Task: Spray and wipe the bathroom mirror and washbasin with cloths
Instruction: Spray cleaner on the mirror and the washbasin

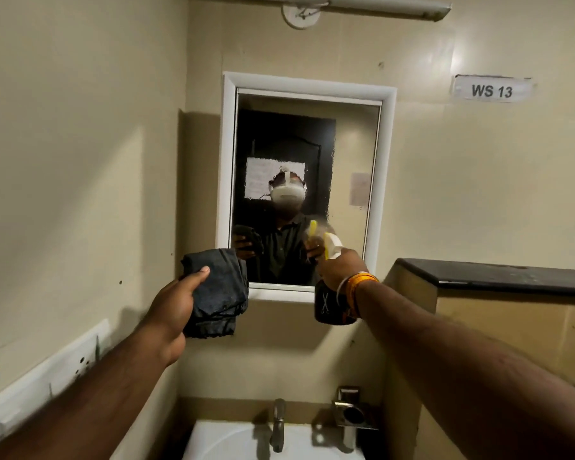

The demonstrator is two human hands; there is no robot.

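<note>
A white-framed mirror (346, 154) hangs on the beige wall straight ahead, misted with droplets near its lower right. My right hand (337, 268) grips a dark spray bottle (329, 305) with a white and yellow trigger head, held up and pointed at the mirror's lower right corner. My left hand (176, 302) holds a folded dark grey cloth (221, 290) just left of the mirror's bottom edge. The white washbasin (219, 439) lies below at the frame's bottom, with a metal tap (278, 423) at its back.
A metal holder (352, 415) is fixed on the wall right of the tap. A dark-topped ledge (498, 275) juts out at right, under a "WS 13" label (492, 90). A tube light (379, 5) runs overhead. A side wall with a white strip (40, 390) closes in at left.
</note>
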